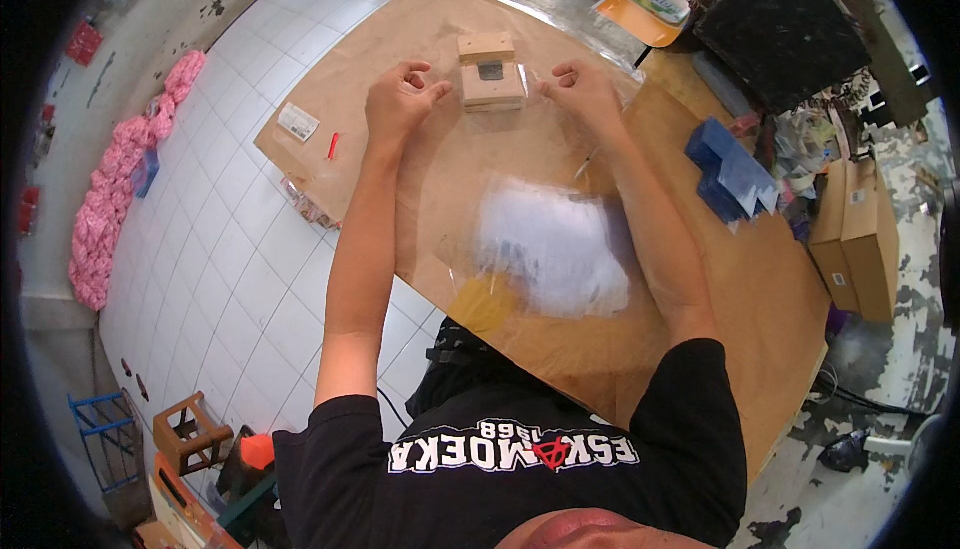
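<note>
"Block [490, 94] is resting on brown paper [430, 184], sitting between a left hand [403, 101] and a right hand [585, 99]."

"Why is it sitting there?"

"Probably because the person is working two-handed, arms outstretched; that middle spot is giving each hand its own side. A dark patch [491, 71] is facing up, likely so the person is keeping it in sight."

"And the fingers?"

"Both hands are curling loosely. On each, thumb and forefinger are standing apart, and nothing is visibly filling the gap. Something clear is glinting along the block's right side; whether any film is reaching the fingers, I am not able to tell from here."

"So where is the block lying, fingertip-wise?"

"Just inside both thumbs. The left thumb is pointing at its left side, the right thumb at its right, a narrow gap showing each way."

"What about the rest?"

"White sheets [560, 249] are lying nearer the person, between the forearms, and a red tool [333, 146] is lying off left, both seemingly leaving the block room."
</note>
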Available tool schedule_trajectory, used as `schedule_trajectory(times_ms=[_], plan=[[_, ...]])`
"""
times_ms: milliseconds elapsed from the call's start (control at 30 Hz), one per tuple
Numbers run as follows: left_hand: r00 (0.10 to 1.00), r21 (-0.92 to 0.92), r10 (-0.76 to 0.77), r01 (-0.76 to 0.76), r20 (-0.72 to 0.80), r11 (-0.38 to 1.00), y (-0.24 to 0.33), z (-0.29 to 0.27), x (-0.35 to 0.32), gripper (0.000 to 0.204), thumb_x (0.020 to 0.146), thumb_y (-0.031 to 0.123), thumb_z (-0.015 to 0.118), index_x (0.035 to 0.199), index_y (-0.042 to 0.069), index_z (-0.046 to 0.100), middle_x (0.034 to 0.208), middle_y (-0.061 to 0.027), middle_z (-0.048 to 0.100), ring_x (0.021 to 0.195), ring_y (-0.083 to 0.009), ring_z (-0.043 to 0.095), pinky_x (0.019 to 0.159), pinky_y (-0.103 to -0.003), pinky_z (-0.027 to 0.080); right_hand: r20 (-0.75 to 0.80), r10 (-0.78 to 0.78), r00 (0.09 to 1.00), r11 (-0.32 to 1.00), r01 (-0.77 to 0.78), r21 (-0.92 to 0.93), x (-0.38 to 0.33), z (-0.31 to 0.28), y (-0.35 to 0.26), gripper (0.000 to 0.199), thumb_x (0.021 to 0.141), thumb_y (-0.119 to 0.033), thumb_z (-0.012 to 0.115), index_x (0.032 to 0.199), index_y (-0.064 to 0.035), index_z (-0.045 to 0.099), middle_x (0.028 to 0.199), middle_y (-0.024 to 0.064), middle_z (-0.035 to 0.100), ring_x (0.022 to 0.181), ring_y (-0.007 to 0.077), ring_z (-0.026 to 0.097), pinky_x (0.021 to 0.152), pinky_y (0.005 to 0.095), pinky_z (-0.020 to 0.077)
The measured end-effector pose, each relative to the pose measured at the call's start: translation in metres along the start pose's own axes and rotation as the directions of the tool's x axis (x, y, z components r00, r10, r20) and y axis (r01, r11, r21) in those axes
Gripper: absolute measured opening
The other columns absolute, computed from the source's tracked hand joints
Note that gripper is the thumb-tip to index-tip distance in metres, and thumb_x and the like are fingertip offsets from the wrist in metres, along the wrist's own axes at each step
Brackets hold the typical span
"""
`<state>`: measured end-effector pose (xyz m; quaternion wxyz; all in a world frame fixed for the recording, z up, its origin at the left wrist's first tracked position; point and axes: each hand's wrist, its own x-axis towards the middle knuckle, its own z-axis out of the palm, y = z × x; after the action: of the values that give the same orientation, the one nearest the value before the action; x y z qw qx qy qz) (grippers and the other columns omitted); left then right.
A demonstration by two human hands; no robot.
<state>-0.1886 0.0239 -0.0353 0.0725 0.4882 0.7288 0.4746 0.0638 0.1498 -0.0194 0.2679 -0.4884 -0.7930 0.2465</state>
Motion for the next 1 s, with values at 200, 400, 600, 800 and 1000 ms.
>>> schedule_trajectory(times_ms=[200, 400, 600, 800, 1000], plan=[[0.997, -0.002, 0.082, -0.082, 0.008, 0.997, 0.003, 0.011, 0.002, 0.032, 0.071, 0.018, 0.075, 0.101, 0.008, 0.069, 0.079, -0.0057, 0.065, 0.064, -0.0176, 0.061, 0.061, -0.031, 0.049, -0.023, -0.040, 0.999, 0.997, 0.039, -0.059, 0.011, -0.020, 0.010, 0.042, 0.071, -0.033, 0.076, 0.105, -0.0093, 0.069, 0.095, 0.0091, 0.069, 0.086, 0.0226, 0.066, 0.079, 0.0345, 0.0504], [0.987, -0.132, 0.048, -0.069, -0.155, 0.989, -0.006, 0.000, 0.006, 0.022, 0.076, 0.009, 0.068, 0.098, 0.005, 0.069, 0.079, -0.0071, 0.065, 0.058, -0.0156, 0.058, 0.055, -0.031, 0.047, -0.074, -0.240, 0.968, 0.941, 0.251, 0.227, -0.028, -0.130, -0.072, 0.031, 0.080, -0.020, 0.071, 0.107, -0.0057, 0.067, 0.085, 0.0099, 0.068, 0.067, 0.0150, 0.063, 0.064, 0.0279, 0.0504], [0.911, -0.286, 0.119, -0.245, -0.395, 0.926, 0.024, -0.019, -0.001, 0.015, 0.082, 0.009, 0.066, 0.096, 0.004, 0.068, 0.079, -0.0033, 0.066, 0.060, -0.0103, 0.055, 0.059, -0.027, 0.045, 0.127, -0.325, 0.937, 0.945, 0.325, 0.018, -0.115, -0.147, -0.064, 0.029, 0.084, -0.020, 0.068, 0.107, -0.0020, 0.065, 0.086, 0.0113, 0.067, 0.067, 0.0169, 0.061, 0.062, 0.0294, 0.0505], [0.937, -0.316, 0.265, -0.329, -0.228, 0.890, 0.078, -0.064, -0.054, 0.014, 0.083, 0.008, 0.066, 0.096, 0.002, 0.067, 0.080, -0.0043, 0.066, 0.069, -0.0112, 0.058, 0.070, -0.026, 0.046, 0.386, -0.203, 0.900, 0.896, 0.330, -0.298, -0.212, -0.146, -0.012, 0.060, 0.080, -0.039, 0.069, 0.127, -0.0067, 0.053, 0.130, 0.0203, 0.049, 0.120, 0.0365, 0.045, 0.100, 0.0434, 0.0371], [0.858, -0.248, 0.361, -0.284, 0.365, 0.926, 0.122, -0.032, -0.173, 0.034, 0.073, 0.019, 0.076, 0.102, 0.002, 0.066, 0.106, -0.0153, 0.063, 0.097, -0.0300, 0.061, 0.089, -0.040, 0.047, 0.265, -0.198, 0.944, 0.888, 0.287, -0.359, -0.259, -0.132, 0.015, 0.060, 0.080, -0.042, 0.067, 0.126, -0.0073, 0.052, 0.137, 0.0222, 0.040, 0.128, 0.0397, 0.036, 0.106, 0.0483, 0.0298]])
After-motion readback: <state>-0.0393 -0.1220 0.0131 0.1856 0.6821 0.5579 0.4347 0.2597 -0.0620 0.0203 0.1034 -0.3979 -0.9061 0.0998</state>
